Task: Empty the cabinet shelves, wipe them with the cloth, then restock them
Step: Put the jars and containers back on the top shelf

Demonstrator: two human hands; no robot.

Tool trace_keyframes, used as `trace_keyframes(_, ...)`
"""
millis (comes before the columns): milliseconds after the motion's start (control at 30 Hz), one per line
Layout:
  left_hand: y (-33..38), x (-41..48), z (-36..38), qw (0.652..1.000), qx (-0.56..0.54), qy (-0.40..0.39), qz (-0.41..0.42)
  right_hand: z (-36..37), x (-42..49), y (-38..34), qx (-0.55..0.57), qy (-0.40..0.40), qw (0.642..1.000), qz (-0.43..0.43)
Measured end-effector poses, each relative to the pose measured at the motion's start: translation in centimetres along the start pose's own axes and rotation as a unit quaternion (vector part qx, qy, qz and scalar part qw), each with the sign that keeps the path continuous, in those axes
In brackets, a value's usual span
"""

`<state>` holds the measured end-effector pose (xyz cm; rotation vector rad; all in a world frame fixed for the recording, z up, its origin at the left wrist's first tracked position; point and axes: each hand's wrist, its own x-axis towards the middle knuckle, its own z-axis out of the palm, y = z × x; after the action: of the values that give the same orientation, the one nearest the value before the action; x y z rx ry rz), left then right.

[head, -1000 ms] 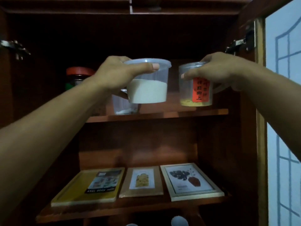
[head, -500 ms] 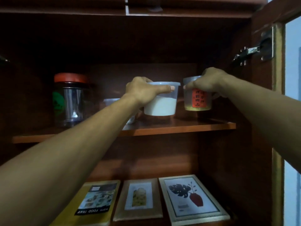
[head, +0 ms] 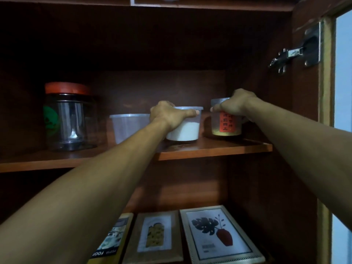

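On the upper shelf a red-lidded jar stands at nine o'clock, an empty tub beside it; near centre the left hand grips the rim of a powder tub, and at its three o'clock the right hand grips the top of a labelled cup, both resting on the shelf. Both seem light, thin plastic that may flex or slip, so the stiff rim is the safest hold.

dim, dark red-brown wooden cabinet interior; a metal hinge on its right wall, pale pane beyond.
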<state>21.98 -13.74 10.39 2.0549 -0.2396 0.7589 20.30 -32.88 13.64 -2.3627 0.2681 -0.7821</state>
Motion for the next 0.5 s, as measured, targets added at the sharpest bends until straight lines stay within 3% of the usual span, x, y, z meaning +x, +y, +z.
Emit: trace_keyframes(500, -0.7, 0.8, 0.7, 1.000, 0.016, -0.006, -0.017, 2.1, 1.5, 0.2, -0.018, -0.012, 1.000, -0.002)
